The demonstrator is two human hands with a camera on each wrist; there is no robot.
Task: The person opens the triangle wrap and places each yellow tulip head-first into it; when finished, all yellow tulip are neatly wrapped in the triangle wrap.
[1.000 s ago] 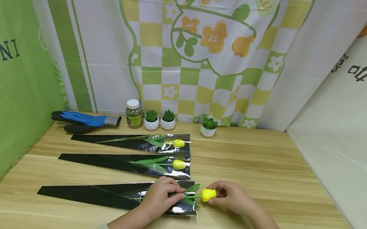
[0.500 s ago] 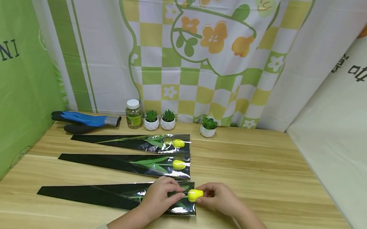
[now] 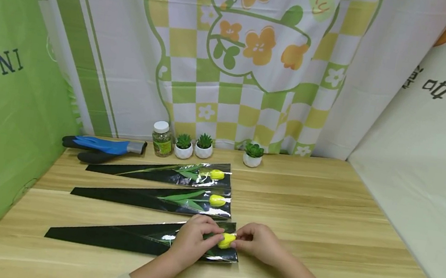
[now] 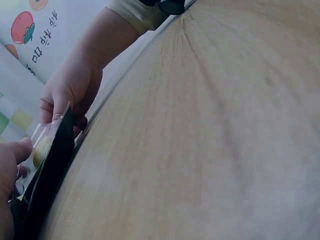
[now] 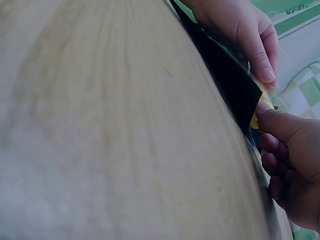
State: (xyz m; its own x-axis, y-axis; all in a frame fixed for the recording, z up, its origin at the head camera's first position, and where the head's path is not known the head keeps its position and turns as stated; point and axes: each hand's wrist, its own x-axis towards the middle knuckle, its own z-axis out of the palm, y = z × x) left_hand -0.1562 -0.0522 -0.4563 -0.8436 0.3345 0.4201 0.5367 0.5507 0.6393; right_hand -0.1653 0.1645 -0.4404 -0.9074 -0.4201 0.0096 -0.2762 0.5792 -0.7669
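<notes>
A yellow tulip (image 3: 226, 241) lies with its bloom at the wide mouth of the nearest flower sleeve (image 3: 108, 236), which is black-backed with a clear front. My right hand (image 3: 257, 243) pinches the bloom from the right. The thumb and fingers of my left hand (image 3: 195, 238) hold the clear film near the mouth and cover part of the stem and leaves. In the right wrist view, the right thumb presses by the yellow petals (image 5: 254, 121) at the edge of the black backing (image 5: 225, 70). The left wrist view shows the bloom (image 4: 41, 151) behind clear film.
Behind lie two more sleeves, a middle one (image 3: 122, 195) and a far one (image 3: 117, 169), each holding a yellow tulip. A blue-and-black glove (image 3: 104, 144), a white-lidded jar (image 3: 162, 139) and several potted succulents (image 3: 253, 155) line the back of the wooden table (image 3: 324, 204).
The right hand has moved left, pushing the tulip further into the sleeve; its bloom went from outside the mouth to within it. The left hand has stayed in place.
</notes>
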